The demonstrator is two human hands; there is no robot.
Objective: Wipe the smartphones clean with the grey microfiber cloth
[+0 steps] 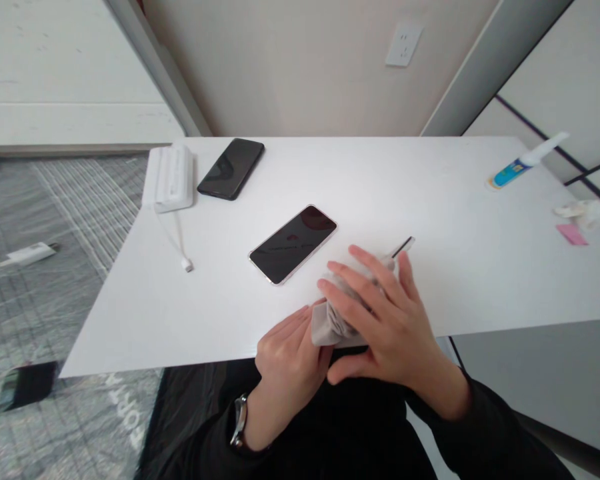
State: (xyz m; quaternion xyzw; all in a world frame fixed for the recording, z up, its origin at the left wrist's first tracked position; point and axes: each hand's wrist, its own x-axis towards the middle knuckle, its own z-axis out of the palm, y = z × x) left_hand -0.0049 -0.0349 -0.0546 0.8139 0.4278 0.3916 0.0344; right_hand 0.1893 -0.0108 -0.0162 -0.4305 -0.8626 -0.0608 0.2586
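Observation:
At the table's near edge, my left hand (290, 350) is closed around the lower end of what looks like a phone in a clear case. Only a thin dark corner of that phone (404, 247) shows, past my right fingers. A crumpled light grey cloth (325, 327) lies over it, partly under my right hand (387, 307). The right fingers are spread across the cloth, with the thumb held apart. Just beyond my hands, another phone (294, 244) in a clear case lies screen up on the white table (205, 313).
A black phone (231, 169) and a white power bank (169, 178) with a short cable (183, 253) are at the back left. To the right are a blue-labelled tube (513, 173), a pink slip (572, 234) and a crumpled tissue (587, 213). A wall stands behind the table.

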